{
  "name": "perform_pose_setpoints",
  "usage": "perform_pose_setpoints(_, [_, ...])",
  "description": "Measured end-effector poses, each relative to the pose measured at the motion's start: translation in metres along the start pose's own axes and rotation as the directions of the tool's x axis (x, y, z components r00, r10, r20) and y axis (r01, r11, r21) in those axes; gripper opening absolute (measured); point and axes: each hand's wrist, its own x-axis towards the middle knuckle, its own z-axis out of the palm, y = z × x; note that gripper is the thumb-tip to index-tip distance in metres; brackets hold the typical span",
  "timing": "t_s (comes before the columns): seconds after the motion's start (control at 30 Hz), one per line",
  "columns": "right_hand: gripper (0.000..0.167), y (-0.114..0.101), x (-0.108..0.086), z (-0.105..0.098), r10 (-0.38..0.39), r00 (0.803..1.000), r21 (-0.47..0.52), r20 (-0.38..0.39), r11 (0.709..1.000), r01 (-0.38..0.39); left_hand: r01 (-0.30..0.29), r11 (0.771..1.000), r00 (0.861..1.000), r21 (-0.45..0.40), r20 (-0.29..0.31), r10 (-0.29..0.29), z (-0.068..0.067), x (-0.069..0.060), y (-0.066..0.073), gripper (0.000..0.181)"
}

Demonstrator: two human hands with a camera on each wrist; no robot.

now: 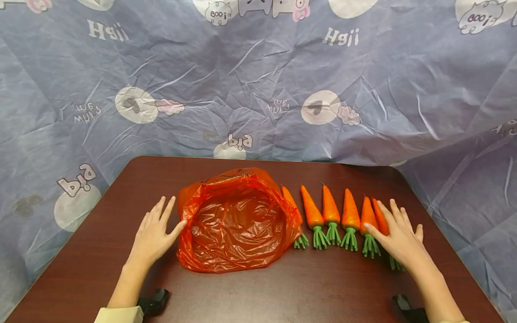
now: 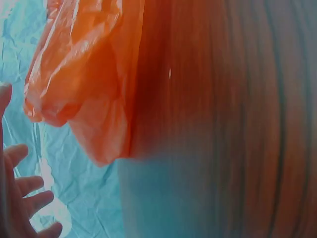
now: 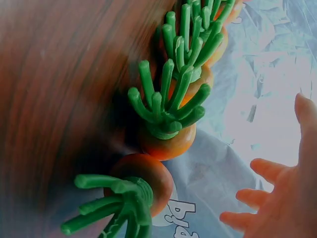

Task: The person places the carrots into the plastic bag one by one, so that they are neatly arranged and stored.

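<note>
A red plastic bag (image 1: 238, 264) lies on the table with its wide mouth facing the near side. Just left of it is my left hand (image 1: 152, 237), fingers spread, the thumb tip at the bag's edge; whether they touch I cannot tell. The left wrist view shows the same bag (image 2: 94, 74) beside the extended fingers. Right of the bag, several orange carrots (image 1: 311, 208) with green stems stand in a row, tips pointing away. My right hand (image 1: 404, 242) is spread over the rightmost carrot, partly hiding it. In the right wrist view its fingers are apart from the carrots (image 3: 171, 141).
The dark brown table (image 1: 282, 296) has rounded far corners. Behind and beside it hangs a wrinkled grey-blue printed cloth (image 1: 242, 89). Black wrist devices (image 1: 155, 303) show near both forearms. The leftmost carrot is partly covered by the bag's edge.
</note>
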Motion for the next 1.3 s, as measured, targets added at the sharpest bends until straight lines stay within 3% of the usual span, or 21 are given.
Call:
perform_pose_setpoints(0.33, [0.069,0.007,-0.008,0.004,0.002,0.995,0.123,-0.104,0.992,0.010,0.084,0.980,0.994,-0.178,-0.048,-0.094,0.008,-0.001,0.013,0.074])
perform_pose_setpoints(0.57, [0.061,0.010,-0.014,0.009,0.071,0.985,0.178,-0.155,0.983,-0.043,0.055,0.955,0.977,-0.292,-0.180,-0.111,0.013,-0.001,0.022,0.057])
perform_pose_setpoints(0.7, [0.057,0.015,-0.015,0.012,0.108,0.976,0.161,-0.191,0.984,-0.078,0.020,0.922,0.957,-0.387,-0.260,-0.130,0.017,-0.002,0.028,0.045])
perform_pose_setpoints(0.9, [0.054,0.028,-0.015,0.016,0.119,0.972,0.130,-0.203,0.987,-0.094,-0.046,0.843,0.937,-0.535,-0.316,-0.149,0.025,-0.004,0.033,0.039])
perform_pose_setpoints(1.13, [0.050,0.043,-0.013,0.023,0.118,0.963,0.232,-0.241,0.971,-0.061,-0.058,0.808,0.956,-0.587,-0.267,-0.125,0.039,-0.005,0.031,0.041])
perform_pose_setpoints(1.3, [0.048,0.050,-0.013,0.031,0.129,0.954,0.299,-0.272,0.953,-0.043,-0.055,0.810,0.973,-0.584,-0.214,-0.088,0.045,-0.004,0.029,0.053])
